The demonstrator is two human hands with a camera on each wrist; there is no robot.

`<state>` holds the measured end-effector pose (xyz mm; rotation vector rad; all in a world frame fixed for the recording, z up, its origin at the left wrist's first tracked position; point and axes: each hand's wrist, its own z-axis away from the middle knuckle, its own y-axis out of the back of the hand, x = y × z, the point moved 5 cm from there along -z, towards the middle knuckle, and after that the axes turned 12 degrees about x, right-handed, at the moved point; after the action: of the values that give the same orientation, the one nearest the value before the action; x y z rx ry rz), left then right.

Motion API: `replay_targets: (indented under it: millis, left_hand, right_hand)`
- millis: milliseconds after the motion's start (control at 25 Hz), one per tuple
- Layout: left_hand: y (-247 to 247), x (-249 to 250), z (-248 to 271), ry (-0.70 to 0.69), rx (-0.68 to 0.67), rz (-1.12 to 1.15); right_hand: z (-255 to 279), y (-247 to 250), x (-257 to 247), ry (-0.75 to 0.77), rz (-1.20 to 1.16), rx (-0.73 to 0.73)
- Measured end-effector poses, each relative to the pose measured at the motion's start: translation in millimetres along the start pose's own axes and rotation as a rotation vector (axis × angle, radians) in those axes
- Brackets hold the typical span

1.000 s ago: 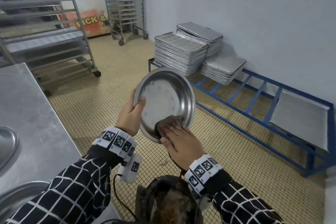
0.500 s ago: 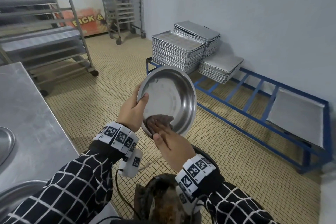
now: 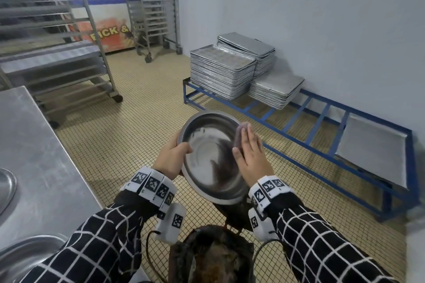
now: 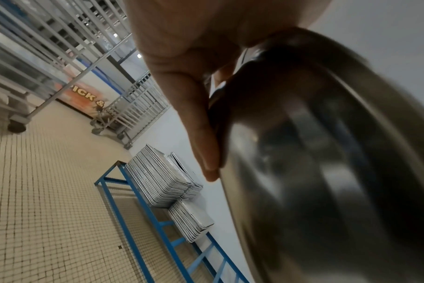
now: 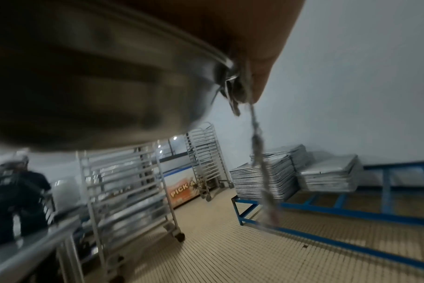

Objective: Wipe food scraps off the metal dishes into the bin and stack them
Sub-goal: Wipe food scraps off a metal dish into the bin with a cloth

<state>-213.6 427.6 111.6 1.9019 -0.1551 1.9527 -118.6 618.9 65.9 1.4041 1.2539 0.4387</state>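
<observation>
A round metal dish [image 3: 210, 158] is tilted up over the dark bin [image 3: 212, 257] at the bottom of the head view. My left hand [image 3: 174, 156] grips its left rim, thumb inside the bowl; the left wrist view shows the fingers [image 4: 201, 145] curled behind the dish [image 4: 327, 172]. My right hand [image 3: 250, 154] lies flat with straight fingers, pressing a dark cloth [image 3: 241, 132] against the dish's upper right rim. In the right wrist view the cloth [image 5: 240, 92] hangs frayed under my fingers beside the blurred dish [image 5: 97, 76].
A steel table [image 3: 34, 156] stands at left with two more metal dishes [image 3: 7, 186] [image 3: 25, 253]. Stacks of baking trays [image 3: 223, 71] sit on a blue frame [image 3: 322, 135] along the wall. Wheeled racks [image 3: 57, 30] stand behind. Another person [image 5: 15, 189] shows in the right wrist view.
My right hand swept the cloth from the dish's lower edge up to its upper right rim. The dish has tipped flatter and lower over the bin. My left hand kept its grip.
</observation>
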Motion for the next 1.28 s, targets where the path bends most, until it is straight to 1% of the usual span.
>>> replay_targets:
  millis: [80,200,240,320,360,440,520,600,680,800,880,1040,1080,1200,1280]
  left_hand:
    - [-1,-3,0,0.042,-0.044,-0.001]
    - [0,-8,2,0.085,-0.076,0.001]
    - [1,-10,2,0.090,-0.095,0.003]
    - [1,-10,5,0.082,-0.141,0.023]
    - [1,-7,7,0.060,-0.155,0.039]
    - [3,-3,7,-0.004,-0.123,0.050]
    - [5,3,7,-0.078,-0.072,0.060]
    - [1,6,11,-0.136,-0.060,0.095]
    - [-9,6,18,-0.159,-0.053,0.095]
    - [-18,3,25,-0.126,0.018,0.154]
    - [-15,2,22,-0.118,0.080,0.217]
    - [3,-4,8,-0.066,0.156,0.211]
    - [9,-6,4,-0.078,0.171,0.194]
    - [25,-14,-8,-0.092,0.200,0.134]
    - [30,-15,-8,-0.091,0.200,0.094]
  right_hand:
    - [-2,13,4,-0.126,-0.200,0.023]
    - [1,30,17,-0.281,-0.395,0.060]
    - [4,33,21,-0.319,-0.452,0.068]
    - [10,34,26,-0.355,-0.484,0.071]
    - [13,33,29,-0.367,-0.485,0.074]
    - [18,32,30,-0.410,-0.533,0.116]
    - [22,33,32,-0.505,-0.611,0.218]
    - [26,32,32,-0.614,-0.684,0.333]
    - [32,31,26,-0.668,-0.758,0.417]
    - [37,30,9,-0.666,-0.841,0.485]
    - [38,32,2,-0.624,-0.881,0.488]
    - [37,29,-2,-0.528,-0.828,0.325]
    - [38,27,0,-0.511,-0.795,0.302]
    - [46,27,4,-0.426,-0.725,0.324]
    - [49,24,-7,-0.320,-0.706,0.312]
